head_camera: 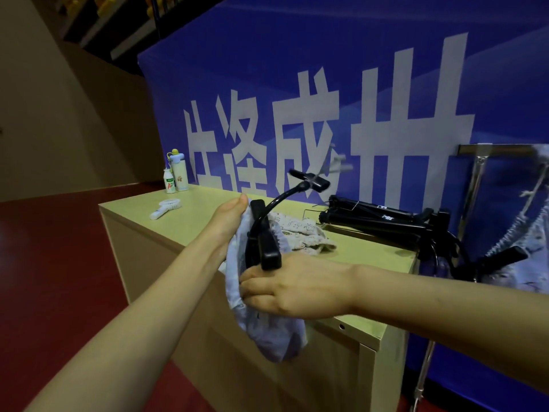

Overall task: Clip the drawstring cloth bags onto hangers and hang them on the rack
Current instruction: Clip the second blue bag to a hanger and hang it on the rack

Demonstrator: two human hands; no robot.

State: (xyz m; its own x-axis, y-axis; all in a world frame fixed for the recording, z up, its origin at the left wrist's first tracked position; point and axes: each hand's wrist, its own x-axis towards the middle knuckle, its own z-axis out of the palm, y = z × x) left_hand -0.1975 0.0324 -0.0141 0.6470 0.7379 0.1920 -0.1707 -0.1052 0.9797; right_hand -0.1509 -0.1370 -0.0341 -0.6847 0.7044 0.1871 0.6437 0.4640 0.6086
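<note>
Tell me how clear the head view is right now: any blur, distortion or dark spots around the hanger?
Head view: wide-angle bending tilts the counter and banner; the hanger near both hands is fairly sharp, but its metal hook is smeared by motion blur; lighting is dim, and the hanger pile reads as dark shapes.

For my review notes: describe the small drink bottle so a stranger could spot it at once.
Find the pale wooden counter before the blue banner. At its far left corner stand two containers; the small drink bottle is the shorter, left one, white with a green label, beside a taller flask.
</note>
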